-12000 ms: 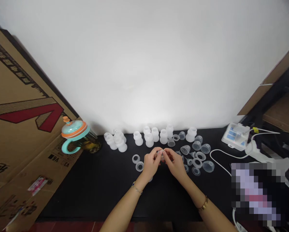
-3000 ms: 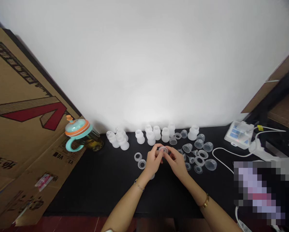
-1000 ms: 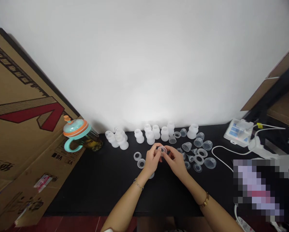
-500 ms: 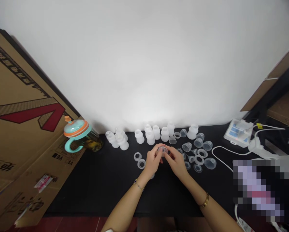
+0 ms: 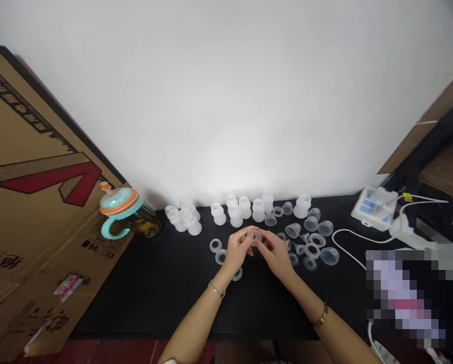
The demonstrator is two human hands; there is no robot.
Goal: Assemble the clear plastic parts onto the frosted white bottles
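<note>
Both hands meet over the middle of the black table, fingers pressed round a small translucent bottle collar ring (image 5: 254,237). My left hand (image 5: 237,248) grips its left side, thumb on top. My right hand (image 5: 275,253) closes on its right side. Something clear seems to sit inside the ring, perhaps a nipple; the fingers partly cover it. Left of my left hand lie two loose collar rings (image 5: 216,245), and another ring (image 5: 237,274) shows by the wrist. To the right are several clear nipples (image 5: 300,249), domed caps (image 5: 293,231) and more rings (image 5: 312,251).
White bottles (image 5: 236,216) stand along the wall, with capped bottles (image 5: 191,222) farther left. A teal-lidded jug (image 5: 130,212) stands beside a large cardboard box (image 5: 40,202). At right are a clear plastic case (image 5: 374,208), a white cable (image 5: 348,232) and a blurred-out patch.
My hands have shifted slightly left with the ring, fingers moving a little on it. The ring by my left wrist shows more now. Other things stay put.
</note>
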